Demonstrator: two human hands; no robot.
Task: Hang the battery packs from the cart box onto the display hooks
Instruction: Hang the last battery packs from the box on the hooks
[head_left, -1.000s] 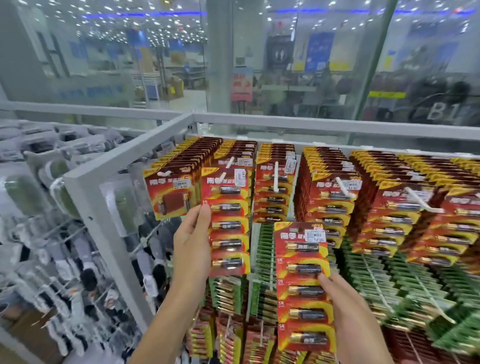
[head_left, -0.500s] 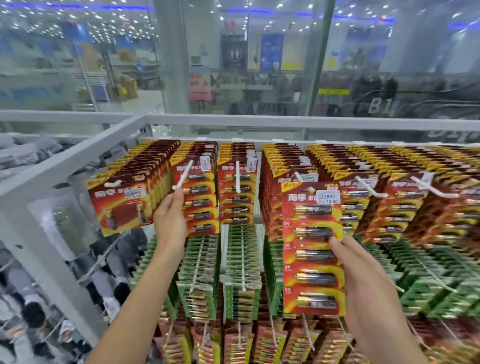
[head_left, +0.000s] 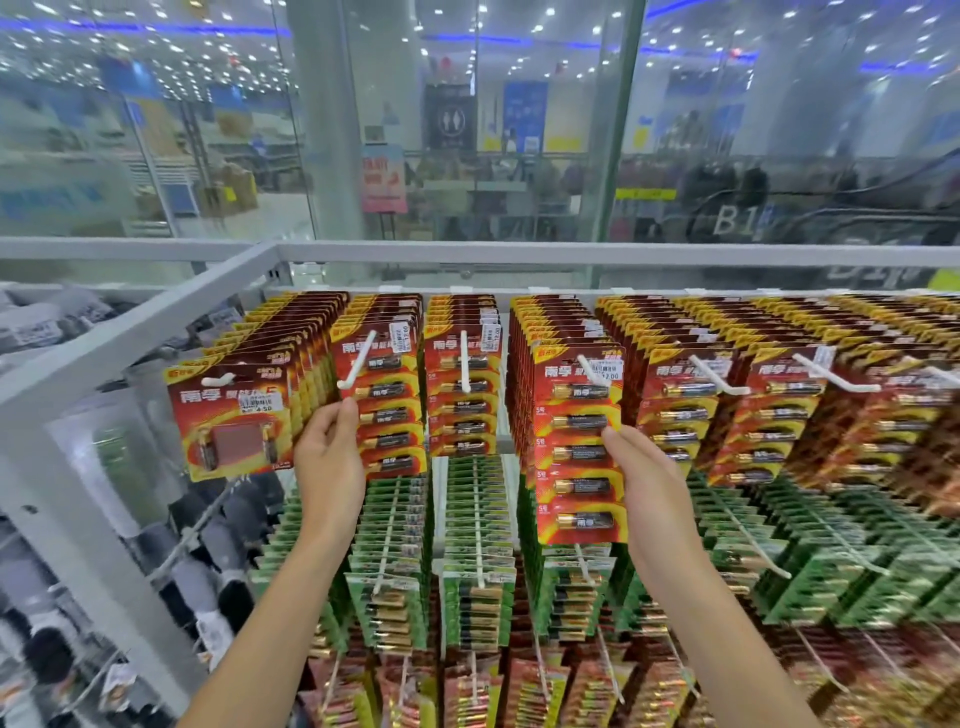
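While blurred packets (head_left: 62, 332) fill the grey side rack at the far left of the frame, a white metal frame bar (head_left: 130, 343) runs diagonally up from the left edge to the rack's top corner. Just right of it hangs a wide red pack (head_left: 228, 415) with a price sticker, first in its row. The left hand (head_left: 330, 462) reaches up at centre left, fingers curled, thumb and forefinger pinching the lower corner of a red battery card (head_left: 382, 405) hanging on a white display hook (head_left: 358, 361); whether it also touches the hook's tip I cannot tell. Next comes another column of red cards (head_left: 462, 384) on its own hook. Right of centre, the right hand (head_left: 644, 478) grips the right edge of a tall red battery pack (head_left: 579, 447) of five cells, held upright in front of a full row, its top at a white hook (head_left: 595, 371); whether the hook passes through the hole is unclear. Further right, more full hooks of red packs (head_left: 779, 405) crowd the upper right, blurring toward the edge. Green battery packs (head_left: 472, 519) hang below across the centre and lower right. Behind the rack, a glass partition (head_left: 467, 156) spans the top of the frame.
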